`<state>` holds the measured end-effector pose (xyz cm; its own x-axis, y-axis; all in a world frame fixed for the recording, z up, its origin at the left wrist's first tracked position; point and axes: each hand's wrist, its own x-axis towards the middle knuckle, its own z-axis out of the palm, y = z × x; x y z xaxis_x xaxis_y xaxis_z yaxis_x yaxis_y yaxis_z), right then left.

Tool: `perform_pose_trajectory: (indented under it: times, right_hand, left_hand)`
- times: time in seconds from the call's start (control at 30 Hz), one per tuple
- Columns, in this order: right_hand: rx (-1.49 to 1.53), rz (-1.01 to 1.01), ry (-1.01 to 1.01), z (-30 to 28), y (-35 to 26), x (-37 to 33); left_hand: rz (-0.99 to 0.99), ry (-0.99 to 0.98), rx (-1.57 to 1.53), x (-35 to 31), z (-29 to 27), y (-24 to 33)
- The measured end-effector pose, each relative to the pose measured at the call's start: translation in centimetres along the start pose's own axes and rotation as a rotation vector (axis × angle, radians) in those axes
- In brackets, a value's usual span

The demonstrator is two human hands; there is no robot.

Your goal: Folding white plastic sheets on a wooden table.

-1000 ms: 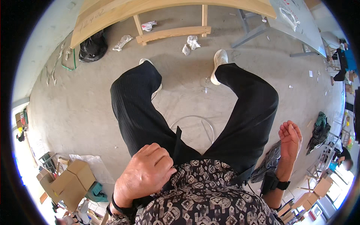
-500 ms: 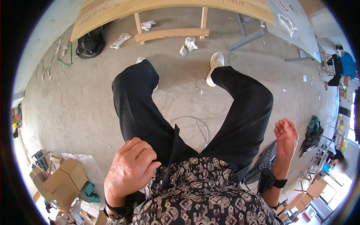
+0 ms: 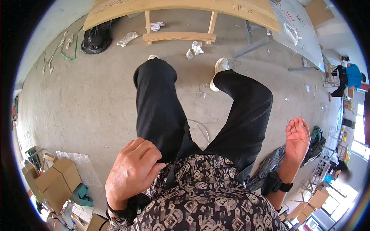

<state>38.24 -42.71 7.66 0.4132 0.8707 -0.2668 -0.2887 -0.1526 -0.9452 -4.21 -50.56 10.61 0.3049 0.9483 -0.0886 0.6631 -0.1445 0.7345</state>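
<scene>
My left hand [image 3: 133, 167] hangs before my lower belly, back up, with its fingers loosely curled under and the thumb beside them. Nothing sticks out of it, though its palm is hidden. My right hand [image 3: 297, 138] is held out at my right side, palm up and bare, its fingers slightly bent. Neither hand touches anything. Between them are my patterned shirt [image 3: 208, 188] and my black trousers [image 3: 158, 107], with pale shoes [image 3: 220, 67] on the concrete floor [image 3: 88, 96].
Ahead stands a wooden bench or table [image 3: 181, 5] with a low crossbar [image 3: 179, 37]. Right of it is a grey-white board [image 3: 300, 32] on metal legs. A black bag [image 3: 96, 40] and crumpled plastic [image 3: 197, 47] lie on the floor. Cardboard boxes [image 3: 54, 186] stand left; a person in blue [image 3: 351, 75] is far right.
My left leg has swung inward and the view has shifted slightly. My right hand's fingers have straightened a little; my left hand stays curled much as before.
</scene>
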Motion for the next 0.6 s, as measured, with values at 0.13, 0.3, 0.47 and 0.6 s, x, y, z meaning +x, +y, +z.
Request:
perform_pose_trajectory:
  times: [0.13,0.3,0.47,0.6]
  right_hand:
    - [0.002,-0.021,-0.022,0.2,-0.7,-0.4]
    - [-0.018,0.006,-0.050,0.1,-0.6,-0.6]
    - [-0.052,0.011,-0.069,0.5,-0.4,-0.5]
    - [-0.021,0.012,-0.098,0.1,-0.2,0.1]
  left_hand:
    - [-0.009,-0.001,0.007,-0.3,0.1,-0.3]
    - [-0.032,0.033,0.030,-0.9,0.2,-0.6]
    - [-0.042,0.044,0.009,-1.6,0.4,-1.1]
    - [-0.076,0.062,-0.003,-3.0,0.4,-2.0]
